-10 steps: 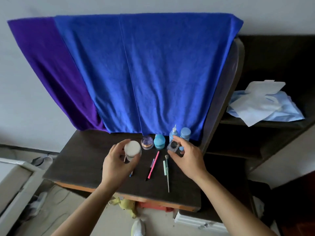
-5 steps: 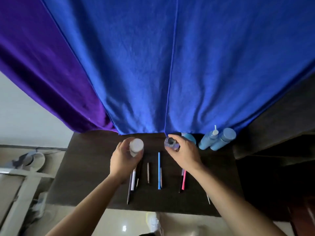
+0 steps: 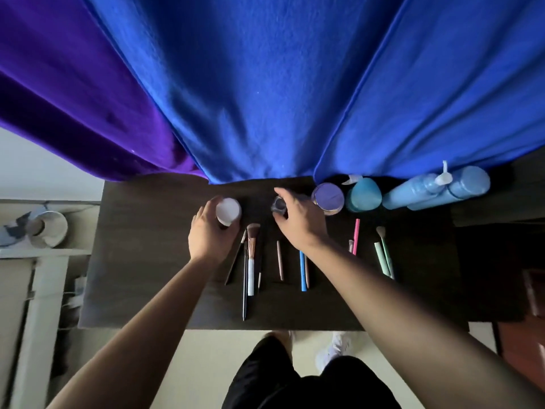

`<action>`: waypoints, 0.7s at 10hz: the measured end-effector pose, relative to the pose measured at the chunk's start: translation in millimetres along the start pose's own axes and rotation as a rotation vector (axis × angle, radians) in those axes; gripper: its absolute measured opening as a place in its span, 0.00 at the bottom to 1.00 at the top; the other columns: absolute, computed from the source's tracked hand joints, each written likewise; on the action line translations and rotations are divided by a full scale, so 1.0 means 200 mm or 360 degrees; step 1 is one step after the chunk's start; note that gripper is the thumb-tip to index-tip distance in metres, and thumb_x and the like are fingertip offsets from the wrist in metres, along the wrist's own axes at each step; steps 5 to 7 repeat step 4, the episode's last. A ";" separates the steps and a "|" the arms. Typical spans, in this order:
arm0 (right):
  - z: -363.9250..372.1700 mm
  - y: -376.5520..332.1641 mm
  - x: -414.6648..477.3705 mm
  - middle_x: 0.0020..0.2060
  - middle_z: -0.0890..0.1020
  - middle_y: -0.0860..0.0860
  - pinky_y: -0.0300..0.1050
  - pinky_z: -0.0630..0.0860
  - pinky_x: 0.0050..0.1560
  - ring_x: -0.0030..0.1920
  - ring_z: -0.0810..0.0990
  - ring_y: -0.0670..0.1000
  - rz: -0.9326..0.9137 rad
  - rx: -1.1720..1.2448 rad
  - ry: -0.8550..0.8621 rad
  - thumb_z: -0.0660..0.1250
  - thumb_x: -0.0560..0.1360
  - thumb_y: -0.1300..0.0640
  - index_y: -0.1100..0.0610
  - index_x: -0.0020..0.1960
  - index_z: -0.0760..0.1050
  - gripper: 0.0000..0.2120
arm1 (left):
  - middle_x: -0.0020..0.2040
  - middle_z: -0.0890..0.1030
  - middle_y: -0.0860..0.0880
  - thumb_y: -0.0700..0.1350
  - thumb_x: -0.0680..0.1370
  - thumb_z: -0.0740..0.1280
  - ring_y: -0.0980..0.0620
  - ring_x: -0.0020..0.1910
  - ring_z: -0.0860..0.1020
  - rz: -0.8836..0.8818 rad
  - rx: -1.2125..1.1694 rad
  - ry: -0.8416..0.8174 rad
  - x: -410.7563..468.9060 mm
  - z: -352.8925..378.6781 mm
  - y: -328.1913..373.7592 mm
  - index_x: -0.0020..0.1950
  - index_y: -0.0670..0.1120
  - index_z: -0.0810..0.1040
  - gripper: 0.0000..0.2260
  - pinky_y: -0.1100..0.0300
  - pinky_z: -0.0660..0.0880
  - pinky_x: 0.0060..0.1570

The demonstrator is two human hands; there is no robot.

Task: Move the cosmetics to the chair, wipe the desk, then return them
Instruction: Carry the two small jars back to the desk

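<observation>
No word, number or brand mark can be read anywhere. The two blue bottles [image 3: 436, 190], the purple-lidded jar [image 3: 328, 197], the teal container [image 3: 363, 196], the white-capped jar [image 3: 227, 210] and the small dark jar [image 3: 278, 205] show only plain colour. Any print on the white-handled brush [image 3: 251, 276] or the pink pencil [image 3: 356, 236] is too small to make out.

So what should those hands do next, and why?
Probably settle both jars on the desk and let go. The left hand grips the white-lidded jar and the right hand pinches the small dark jar, both in line with the purple-lidded jar and blue bottles, with brushes laid out in front. It looks like a row being filled.
</observation>
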State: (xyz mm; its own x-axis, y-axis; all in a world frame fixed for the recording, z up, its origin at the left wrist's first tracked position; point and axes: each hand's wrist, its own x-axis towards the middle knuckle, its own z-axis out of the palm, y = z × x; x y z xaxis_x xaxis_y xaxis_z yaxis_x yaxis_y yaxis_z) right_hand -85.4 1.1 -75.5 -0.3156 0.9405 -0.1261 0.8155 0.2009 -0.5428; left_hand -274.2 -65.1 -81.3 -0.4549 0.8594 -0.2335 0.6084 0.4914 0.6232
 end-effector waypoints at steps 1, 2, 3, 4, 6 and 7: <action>0.04 0.02 0.00 0.48 0.85 0.57 0.51 0.79 0.42 0.50 0.82 0.60 -0.0084 -0.0120 0.0014 0.75 0.72 0.58 0.56 0.67 0.76 0.24 | 0.64 0.79 0.49 0.47 0.72 0.74 0.43 0.62 0.75 0.0048 0.0009 0.0001 0.01 0.00 -0.03 0.68 0.49 0.75 0.24 0.51 0.73 0.57; 0.06 0.02 0.00 0.49 0.85 0.56 0.50 0.79 0.42 0.52 0.82 0.58 -0.0084 -0.0181 0.0010 0.76 0.72 0.57 0.56 0.67 0.76 0.24 | 0.63 0.80 0.50 0.50 0.73 0.74 0.44 0.61 0.76 0.0040 0.0024 -0.0007 0.00 0.00 -0.04 0.69 0.51 0.74 0.25 0.52 0.73 0.56; 0.05 0.04 0.02 0.58 0.83 0.54 0.49 0.78 0.48 0.58 0.80 0.56 -0.0090 -0.0255 -0.0108 0.73 0.75 0.53 0.54 0.72 0.71 0.27 | 0.61 0.81 0.49 0.54 0.74 0.73 0.44 0.61 0.75 0.0015 0.0075 -0.0066 0.01 -0.01 -0.04 0.72 0.54 0.71 0.27 0.52 0.72 0.56; 0.00 0.02 0.01 0.73 0.72 0.55 0.52 0.75 0.61 0.69 0.73 0.57 -0.0055 -0.0251 -0.0337 0.70 0.77 0.47 0.53 0.79 0.59 0.36 | 0.68 0.76 0.47 0.55 0.72 0.74 0.42 0.66 0.73 -0.0035 0.0160 -0.0192 0.00 -0.04 -0.01 0.77 0.56 0.63 0.36 0.49 0.72 0.60; 0.00 0.02 0.01 0.73 0.72 0.55 0.52 0.75 0.61 0.69 0.73 0.57 -0.0055 -0.0251 -0.0337 0.70 0.77 0.47 0.53 0.79 0.59 0.36 | 0.68 0.76 0.47 0.55 0.72 0.74 0.42 0.66 0.73 -0.0035 0.0160 -0.0192 0.00 -0.04 -0.01 0.77 0.56 0.63 0.36 0.49 0.72 0.60; 0.00 0.02 0.01 0.73 0.72 0.55 0.52 0.75 0.61 0.69 0.73 0.57 -0.0055 -0.0251 -0.0337 0.70 0.77 0.47 0.53 0.79 0.59 0.36 | 0.68 0.76 0.47 0.55 0.72 0.74 0.42 0.66 0.73 -0.0035 0.0160 -0.0192 0.00 -0.04 -0.01 0.77 0.56 0.63 0.36 0.49 0.72 0.60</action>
